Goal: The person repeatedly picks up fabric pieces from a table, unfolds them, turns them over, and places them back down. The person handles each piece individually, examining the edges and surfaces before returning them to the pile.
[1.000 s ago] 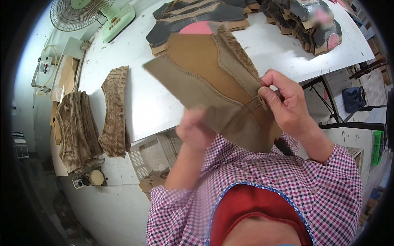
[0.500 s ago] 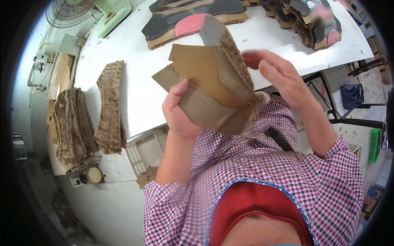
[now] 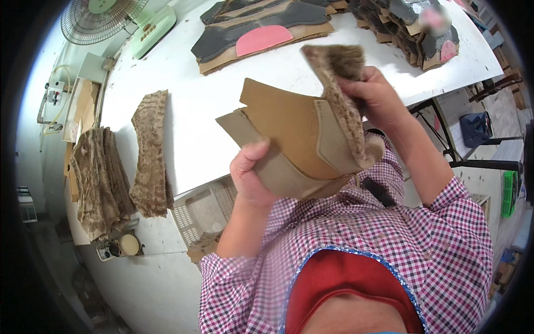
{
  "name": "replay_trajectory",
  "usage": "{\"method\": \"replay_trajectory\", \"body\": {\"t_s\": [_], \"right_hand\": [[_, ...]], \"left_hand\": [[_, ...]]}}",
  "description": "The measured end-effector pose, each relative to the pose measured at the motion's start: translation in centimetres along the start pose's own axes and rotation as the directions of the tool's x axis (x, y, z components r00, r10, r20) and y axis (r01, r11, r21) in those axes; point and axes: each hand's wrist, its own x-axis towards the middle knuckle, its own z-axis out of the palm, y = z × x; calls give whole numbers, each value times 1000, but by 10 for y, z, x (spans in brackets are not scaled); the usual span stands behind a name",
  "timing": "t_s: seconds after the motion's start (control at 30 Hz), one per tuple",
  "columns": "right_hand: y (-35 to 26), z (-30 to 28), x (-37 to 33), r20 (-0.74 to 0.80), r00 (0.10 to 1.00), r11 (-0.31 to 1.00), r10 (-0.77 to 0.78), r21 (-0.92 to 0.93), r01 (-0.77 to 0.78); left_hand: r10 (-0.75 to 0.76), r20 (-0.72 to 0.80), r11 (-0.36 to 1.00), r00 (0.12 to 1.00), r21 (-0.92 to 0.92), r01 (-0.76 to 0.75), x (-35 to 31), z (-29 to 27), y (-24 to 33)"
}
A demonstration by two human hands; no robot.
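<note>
A tan and olive boot upper (image 3: 286,125) with brown fur lining spans the space between my hands, above my lap and the table's near edge. My left hand (image 3: 253,175) grips its lower left side, thumb on the outer face and fingers hidden beneath. With my right hand (image 3: 378,100) I pinch the furry flap (image 3: 347,61) along the upper's right side. That flap folds outward, showing its brown pile. Left of the upper, a single fur piece (image 3: 150,150) lies over the table edge.
More fur pieces (image 3: 97,178) hang stacked at the table's left corner. Dark grey and pink backed pieces (image 3: 261,39) lie at the back of the white table (image 3: 194,133), with another pile (image 3: 411,33) to the right. A fan (image 3: 103,16) stands back left; a plastic basket (image 3: 206,206) sits below.
My right hand has closed on the furry flap and turned it outward, so its pile now shows. The upper has shifted slightly right and nearer to me, along with my left hand.
</note>
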Motion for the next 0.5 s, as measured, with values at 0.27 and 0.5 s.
{"method": "replay_trajectory", "body": {"t_s": [0.27,0.5], "right_hand": [[8,47,-7,11,998,994,54,-91,-53],[0,30,-30,-127,861,786,-492,-490,377]], "left_hand": [[13,-29,998,1000,-56,-14,-2,5,-18],[134,-81,982,988,-127,-143,-10,18,-4]]}}
